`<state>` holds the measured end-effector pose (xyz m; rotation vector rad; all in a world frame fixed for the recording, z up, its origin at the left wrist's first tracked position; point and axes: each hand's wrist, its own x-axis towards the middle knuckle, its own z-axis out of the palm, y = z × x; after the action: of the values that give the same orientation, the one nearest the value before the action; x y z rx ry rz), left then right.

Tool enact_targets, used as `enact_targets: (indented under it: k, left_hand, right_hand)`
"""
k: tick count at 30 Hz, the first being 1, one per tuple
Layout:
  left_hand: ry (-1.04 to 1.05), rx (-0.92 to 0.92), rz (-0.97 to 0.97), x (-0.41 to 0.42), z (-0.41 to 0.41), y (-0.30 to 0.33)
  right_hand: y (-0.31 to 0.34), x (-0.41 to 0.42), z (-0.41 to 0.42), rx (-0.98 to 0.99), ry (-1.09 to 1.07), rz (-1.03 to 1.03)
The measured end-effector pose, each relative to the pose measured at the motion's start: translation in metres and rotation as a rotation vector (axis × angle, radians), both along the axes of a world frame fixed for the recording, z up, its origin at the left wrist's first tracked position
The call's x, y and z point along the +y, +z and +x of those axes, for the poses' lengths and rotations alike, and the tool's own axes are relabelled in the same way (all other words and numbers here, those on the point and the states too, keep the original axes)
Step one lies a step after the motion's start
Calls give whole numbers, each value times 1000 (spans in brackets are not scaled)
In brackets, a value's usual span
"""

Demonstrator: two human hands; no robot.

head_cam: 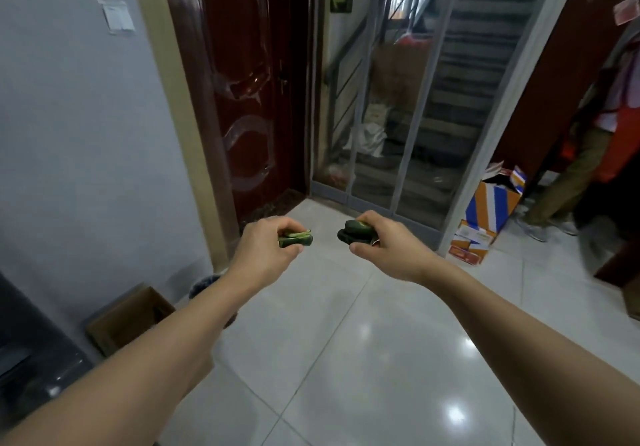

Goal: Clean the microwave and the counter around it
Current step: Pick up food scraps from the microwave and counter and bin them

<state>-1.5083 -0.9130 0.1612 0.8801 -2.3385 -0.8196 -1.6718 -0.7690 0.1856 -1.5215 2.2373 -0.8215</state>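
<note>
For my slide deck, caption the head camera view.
Left hand and right hand each hold a green piece above a tiled floor.

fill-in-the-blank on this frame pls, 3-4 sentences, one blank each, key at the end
1. Each hand grips a small dark ____ piece; the left hand holds the left piece.
2. The right hand and right piece hang above a glossy tiled ____.
3. The dark red door stands at the ____ of the glass partition.
4. Against the left wall sits an open cardboard ____.

Missing: green; floor; left; box

Glossy tiled floor (346, 359); cardboard box (130, 317).
</note>
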Motion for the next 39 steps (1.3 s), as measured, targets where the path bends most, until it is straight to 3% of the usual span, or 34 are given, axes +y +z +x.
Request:
enact_targets:
  k: [12,24,39]
  left_hand:
    - [132,16,-33,-138,-105,12]
    - [467,15,31,-243,-232,3]
    - [767,46,49,-411,-263,-26]
  right_hand:
    - [2,-161,-121,-52,134,-37]
    - [-2,-337,-286,6,451,-18]
    - [-28,-569,-316,-18,816,-42]
